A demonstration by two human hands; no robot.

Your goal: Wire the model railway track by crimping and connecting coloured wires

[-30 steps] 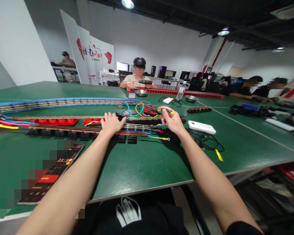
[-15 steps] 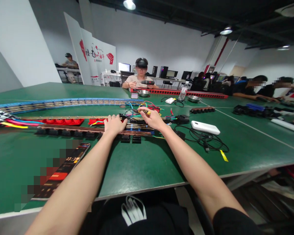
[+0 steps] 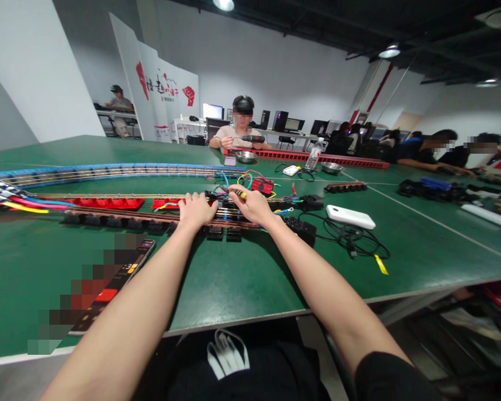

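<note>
My left hand (image 3: 197,210) rests with its fingers spread over a straight rail assembly, which has brown rails (image 3: 121,218) on black supports. My right hand (image 3: 253,205) is closed around a screwdriver, whose yellow and black handle (image 3: 239,194) shows at the fingers; its tip cannot be made out. Both hands lie close together over the same stretch of rail. Just beyond them are loose coloured wires (image 3: 246,179) and a red block (image 3: 262,185). Red supports (image 3: 104,204) line the rails left of my hands. Farther back, a blue track (image 3: 87,174) curves away to the left.
A phone (image 3: 117,295) lies by my left forearm. To the right are a white power bank (image 3: 350,216), tangled black cable (image 3: 350,245) and a short rail piece (image 3: 345,187). Across the table, a person holds a power drill (image 3: 253,138) near a metal bowl (image 3: 245,157) and a bottle (image 3: 314,156).
My right hand has shifted a little left and closer to my left hand, with the screwdriver in it. My left hand stays on the rails.
</note>
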